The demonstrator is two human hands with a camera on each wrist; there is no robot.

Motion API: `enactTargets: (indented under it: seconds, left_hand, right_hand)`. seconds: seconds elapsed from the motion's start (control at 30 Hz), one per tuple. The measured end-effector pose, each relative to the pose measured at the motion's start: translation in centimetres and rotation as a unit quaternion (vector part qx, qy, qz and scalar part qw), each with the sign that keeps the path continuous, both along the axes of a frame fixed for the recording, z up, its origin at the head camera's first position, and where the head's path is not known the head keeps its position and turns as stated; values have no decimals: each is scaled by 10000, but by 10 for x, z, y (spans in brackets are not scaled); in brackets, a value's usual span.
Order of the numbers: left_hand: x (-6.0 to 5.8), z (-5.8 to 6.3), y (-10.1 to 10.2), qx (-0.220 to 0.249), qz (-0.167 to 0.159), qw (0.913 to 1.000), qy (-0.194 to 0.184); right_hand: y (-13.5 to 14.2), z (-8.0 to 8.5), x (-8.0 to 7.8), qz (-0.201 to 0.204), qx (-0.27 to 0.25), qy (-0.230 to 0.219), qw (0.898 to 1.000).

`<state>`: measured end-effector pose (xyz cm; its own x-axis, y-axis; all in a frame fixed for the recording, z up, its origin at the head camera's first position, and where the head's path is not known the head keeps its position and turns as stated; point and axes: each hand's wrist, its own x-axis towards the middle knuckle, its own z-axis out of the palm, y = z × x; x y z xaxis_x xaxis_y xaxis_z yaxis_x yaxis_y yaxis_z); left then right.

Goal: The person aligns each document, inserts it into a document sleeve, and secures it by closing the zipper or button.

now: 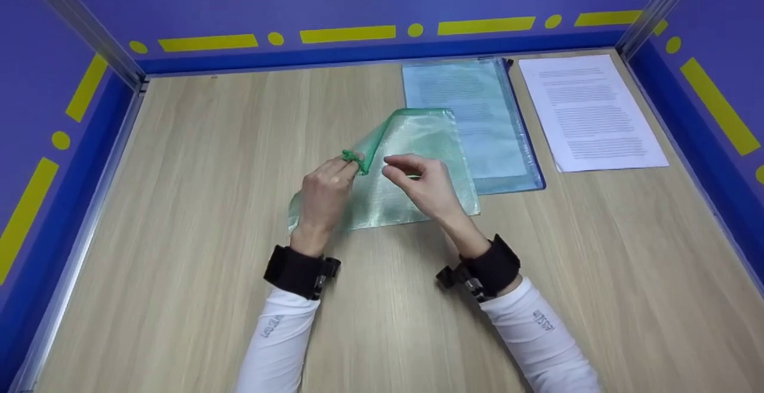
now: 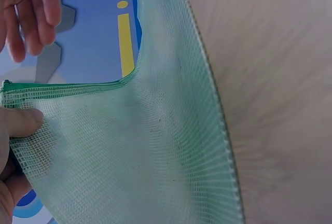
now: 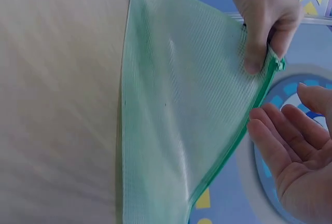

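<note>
A green mesh zip pouch (image 1: 418, 136) lies on the table in the head view, its left upper corner lifted and bent toward me. My left hand (image 1: 325, 193) pinches that corner beside the darker green zip edge. In the left wrist view the thumb (image 2: 23, 122) presses on the mesh. My right hand (image 1: 425, 185) hovers over the pouch, its thumb and fingers apart with nothing between them. Seen from the right wrist, the fingertips (image 3: 262, 120) are close to the zip edge (image 3: 228, 151); whether they touch it I cannot tell.
A blue zip folder (image 1: 495, 136) with a printed sheet inside lies behind the pouch to the right, partly under it. Farther right is a stack of printed paper (image 1: 591, 112). Blue panels (image 1: 358, 8) with yellow marks wall the wooden table (image 1: 209, 142) at the back and sides.
</note>
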<state>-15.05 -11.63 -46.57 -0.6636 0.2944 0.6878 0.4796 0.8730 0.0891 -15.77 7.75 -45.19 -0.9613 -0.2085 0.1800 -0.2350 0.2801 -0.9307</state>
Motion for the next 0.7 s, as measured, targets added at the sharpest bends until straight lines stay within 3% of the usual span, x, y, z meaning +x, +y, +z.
enactTargets:
  seconds: [0.47,0.7]
  left_hand:
    - [-2,-3,0,-90,-3,9999,46]
    - [-1,-3,-1,114,-71,9999,-41]
  right_hand:
    - [-32,1,-2,17,354,448,9984]
    - [-37,-2,-3,84,195,109,9997]
